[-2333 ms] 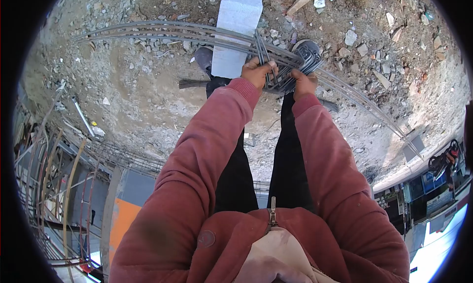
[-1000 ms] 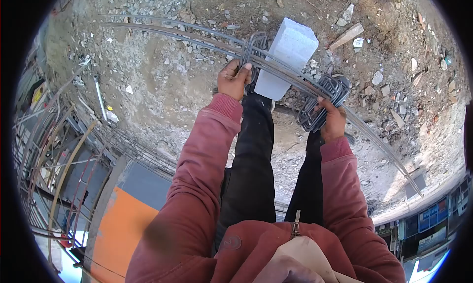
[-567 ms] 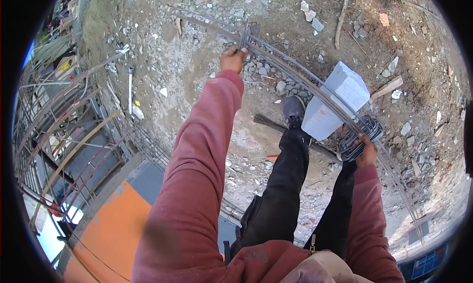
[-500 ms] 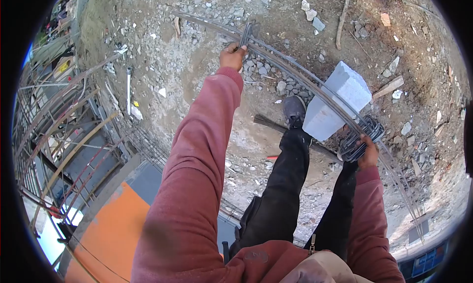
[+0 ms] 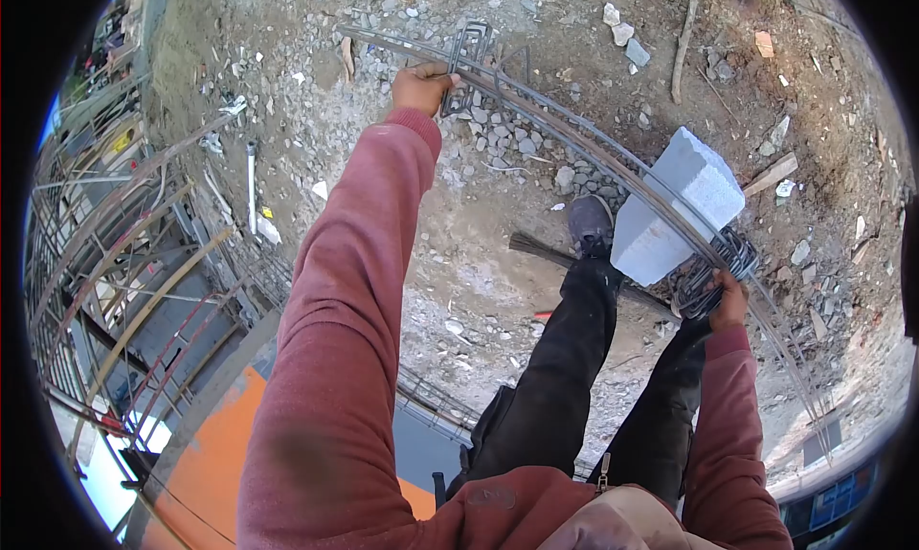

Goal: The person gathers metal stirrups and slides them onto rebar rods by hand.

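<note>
Since the earlier frame your left hand (image 5: 419, 83) has slid one steel tie (image 5: 466, 52) further from the concrete block (image 5: 678, 205) along the long bars (image 5: 574, 153). It grips the tie closed. Your right hand (image 5: 729, 301) clasps the remaining bundle of ties (image 5: 716, 270) just beside the block. Judged stiff, heavy, rough; grip ties at corners.

The long dark steel reinforcing bars (image 5: 574, 138) look dull, ribbed and faintly rusty. The bent rectangular steel stirrup (image 5: 469, 57) and the dark bundle of steel stirrups (image 5: 718, 268) share that matt metal finish. The pale grey concrete block (image 5: 675, 205) is chalky and rough. The ground (image 5: 316, 33) is coarse gravel and dusty earth.
</note>
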A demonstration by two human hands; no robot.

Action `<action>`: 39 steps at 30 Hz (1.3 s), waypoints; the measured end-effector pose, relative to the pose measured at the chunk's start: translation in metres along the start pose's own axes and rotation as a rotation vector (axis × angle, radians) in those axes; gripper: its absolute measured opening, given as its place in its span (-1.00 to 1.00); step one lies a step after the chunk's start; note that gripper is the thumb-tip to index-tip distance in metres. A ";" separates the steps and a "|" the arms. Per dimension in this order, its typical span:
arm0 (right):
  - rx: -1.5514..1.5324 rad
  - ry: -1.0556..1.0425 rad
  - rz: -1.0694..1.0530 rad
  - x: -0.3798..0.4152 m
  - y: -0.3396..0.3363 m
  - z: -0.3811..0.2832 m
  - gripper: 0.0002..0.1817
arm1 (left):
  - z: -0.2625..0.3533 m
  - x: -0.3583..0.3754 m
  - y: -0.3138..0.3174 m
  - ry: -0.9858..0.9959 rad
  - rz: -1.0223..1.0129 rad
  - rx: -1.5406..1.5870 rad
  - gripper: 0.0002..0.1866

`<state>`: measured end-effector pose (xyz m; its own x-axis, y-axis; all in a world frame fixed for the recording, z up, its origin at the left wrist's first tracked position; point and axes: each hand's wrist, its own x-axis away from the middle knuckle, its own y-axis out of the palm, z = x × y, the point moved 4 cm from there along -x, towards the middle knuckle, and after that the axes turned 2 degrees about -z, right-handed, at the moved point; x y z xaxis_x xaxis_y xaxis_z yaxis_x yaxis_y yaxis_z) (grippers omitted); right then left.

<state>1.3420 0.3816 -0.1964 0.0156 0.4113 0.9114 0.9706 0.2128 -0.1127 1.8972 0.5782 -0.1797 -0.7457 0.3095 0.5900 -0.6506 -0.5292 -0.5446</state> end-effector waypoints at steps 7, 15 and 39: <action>0.026 -0.011 -0.029 0.000 0.001 -0.005 -0.92 | -0.005 -0.039 -0.040 0.096 0.247 -0.402 -0.72; 0.053 -0.057 0.010 0.002 0.007 -0.001 -0.91 | 0.006 -0.032 -0.044 0.297 0.499 -0.643 -0.72; 0.021 -0.041 0.035 -0.009 -0.002 0.013 -0.91 | -0.048 0.126 0.179 -0.391 -0.045 1.256 -0.87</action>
<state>1.3373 0.3887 -0.2096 0.0388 0.4550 0.8897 0.9644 0.2159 -0.1525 1.6797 0.5604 -0.2310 -0.4986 0.2112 0.8407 0.0597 -0.9592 0.2763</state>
